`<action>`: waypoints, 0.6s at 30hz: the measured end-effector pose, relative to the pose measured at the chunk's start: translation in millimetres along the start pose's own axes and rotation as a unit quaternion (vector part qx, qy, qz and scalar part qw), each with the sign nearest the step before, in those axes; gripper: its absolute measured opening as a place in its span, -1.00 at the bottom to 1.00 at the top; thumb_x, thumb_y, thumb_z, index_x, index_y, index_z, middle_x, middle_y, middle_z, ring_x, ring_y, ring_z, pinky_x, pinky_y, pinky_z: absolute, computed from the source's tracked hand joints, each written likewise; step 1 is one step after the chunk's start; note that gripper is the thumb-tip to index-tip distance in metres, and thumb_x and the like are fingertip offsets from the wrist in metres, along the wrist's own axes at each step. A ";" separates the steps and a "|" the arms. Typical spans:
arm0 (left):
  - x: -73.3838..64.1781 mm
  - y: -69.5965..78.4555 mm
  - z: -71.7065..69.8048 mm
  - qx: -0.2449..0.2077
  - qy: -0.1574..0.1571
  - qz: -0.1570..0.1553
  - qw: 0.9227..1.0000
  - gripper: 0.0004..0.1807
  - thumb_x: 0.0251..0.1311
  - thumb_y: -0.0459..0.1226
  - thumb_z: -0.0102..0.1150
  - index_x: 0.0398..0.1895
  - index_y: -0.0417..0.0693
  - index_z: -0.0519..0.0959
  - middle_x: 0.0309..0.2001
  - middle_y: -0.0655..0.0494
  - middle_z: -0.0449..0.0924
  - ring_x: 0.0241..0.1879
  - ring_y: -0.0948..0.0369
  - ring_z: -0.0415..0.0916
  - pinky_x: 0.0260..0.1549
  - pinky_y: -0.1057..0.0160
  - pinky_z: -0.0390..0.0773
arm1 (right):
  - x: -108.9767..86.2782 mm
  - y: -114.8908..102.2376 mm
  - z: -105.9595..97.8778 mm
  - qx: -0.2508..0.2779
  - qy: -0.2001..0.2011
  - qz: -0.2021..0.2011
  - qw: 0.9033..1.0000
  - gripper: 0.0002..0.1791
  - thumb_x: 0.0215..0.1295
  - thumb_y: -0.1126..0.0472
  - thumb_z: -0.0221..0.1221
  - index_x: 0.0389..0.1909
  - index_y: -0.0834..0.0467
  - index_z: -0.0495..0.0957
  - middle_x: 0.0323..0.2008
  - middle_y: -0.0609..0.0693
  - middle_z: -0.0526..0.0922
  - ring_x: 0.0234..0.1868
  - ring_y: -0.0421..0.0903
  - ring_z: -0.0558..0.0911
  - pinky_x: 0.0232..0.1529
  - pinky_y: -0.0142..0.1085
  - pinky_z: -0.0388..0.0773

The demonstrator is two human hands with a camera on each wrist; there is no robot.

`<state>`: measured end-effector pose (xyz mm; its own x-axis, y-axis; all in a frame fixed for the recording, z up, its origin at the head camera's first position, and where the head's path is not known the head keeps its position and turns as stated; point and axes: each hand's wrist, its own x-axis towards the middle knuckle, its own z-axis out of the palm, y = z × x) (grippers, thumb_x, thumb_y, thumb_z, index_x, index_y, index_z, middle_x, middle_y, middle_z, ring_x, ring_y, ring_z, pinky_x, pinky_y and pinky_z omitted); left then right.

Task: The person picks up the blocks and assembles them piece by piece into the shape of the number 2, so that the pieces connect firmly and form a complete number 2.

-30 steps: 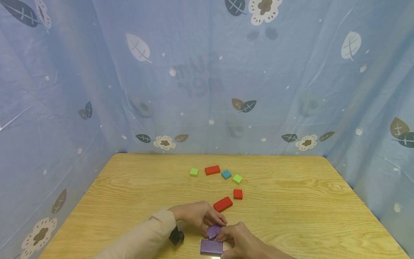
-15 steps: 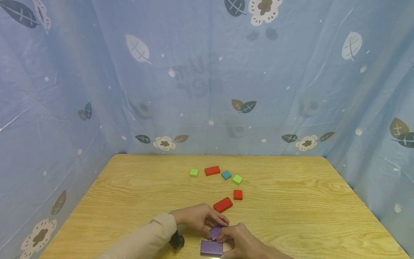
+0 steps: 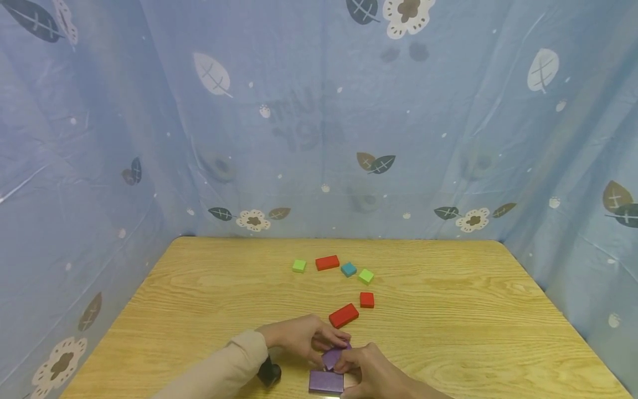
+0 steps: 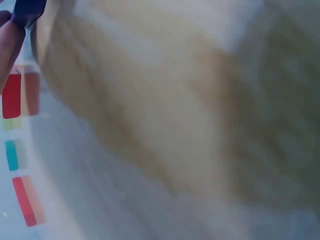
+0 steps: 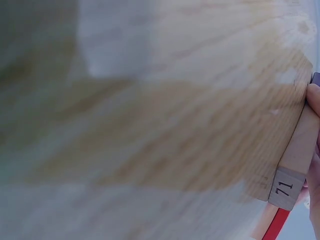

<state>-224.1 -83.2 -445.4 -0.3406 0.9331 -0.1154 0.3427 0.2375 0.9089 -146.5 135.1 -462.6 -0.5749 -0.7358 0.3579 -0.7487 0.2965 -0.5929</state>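
Note:
In the head view a small purple block (image 3: 333,358) sits between the two hands, partly covered by fingers. My left hand (image 3: 301,337) holds it from the far left side, fingers bent over it. From the near right, my right hand (image 3: 376,372) pinches it with bent fingers, its thumb low beside a longer purple block (image 3: 326,382) lying in front. A dark purple block (image 4: 29,11) shows beside left fingertips (image 4: 9,47) in the left wrist view. The right wrist view has a block marked 71 (image 5: 287,187) along the right-hand fingers (image 5: 314,100).
Beyond the hands lie a red bar (image 3: 344,316) and a red square block (image 3: 366,300). Farther back are another red bar (image 3: 327,262), a blue block (image 3: 349,269) and two green blocks (image 3: 366,276). A black device (image 3: 269,371) is under the left wrist; a blue patterned curtain (image 3: 319,122) encloses the table.
The small purple block has shifted slightly right and turned between the fingers. Both hands have moved only a little; the other blocks stay where they were.

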 end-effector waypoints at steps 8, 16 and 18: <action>-9.6 4.0 5.1 0.180 0.019 0.042 0.983 -0.47 0.21 -0.33 0.24 0.26 -0.25 0.42 0.35 0.05 0.32 0.30 0.29 0.25 0.16 0.41 0.32 | 0.0 1.0 0.4 0.005 -0.001 0.000 1.000 -0.64 -0.02 0.17 0.44 -0.24 0.27 0.61 -0.28 -0.02 0.72 -0.20 -0.25 0.66 -0.18 -0.50 0.55; -24.5 26.6 24.1 0.396 0.085 0.060 0.912 -0.65 0.16 -0.21 0.29 0.00 -0.17 0.64 0.05 0.11 0.60 0.05 0.33 0.51 -0.03 0.54 0.42 | 0.3 -0.1 0.9 0.005 -0.010 0.015 1.000 -0.65 -0.01 0.15 0.45 -0.25 0.24 0.61 -0.27 -0.06 0.71 -0.19 -0.28 0.64 -0.19 -0.50 0.54; -27.2 30.5 29.5 0.419 0.099 0.055 0.901 -0.67 0.15 -0.21 0.29 -0.03 -0.13 0.66 0.03 0.13 0.61 0.02 0.34 0.52 -0.07 0.55 0.44 | 0.1 -0.3 0.4 0.007 -0.013 0.021 1.000 -0.65 -0.02 0.16 0.45 -0.24 0.24 0.61 -0.26 -0.07 0.72 -0.18 -0.28 0.63 -0.18 -0.49 0.54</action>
<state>-178.5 -93.4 -426.3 -0.3843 0.9171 0.1060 0.8966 0.3433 0.2799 -146.1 134.7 -462.6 -0.5969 -0.7383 0.3140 -0.7196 0.3195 -0.6166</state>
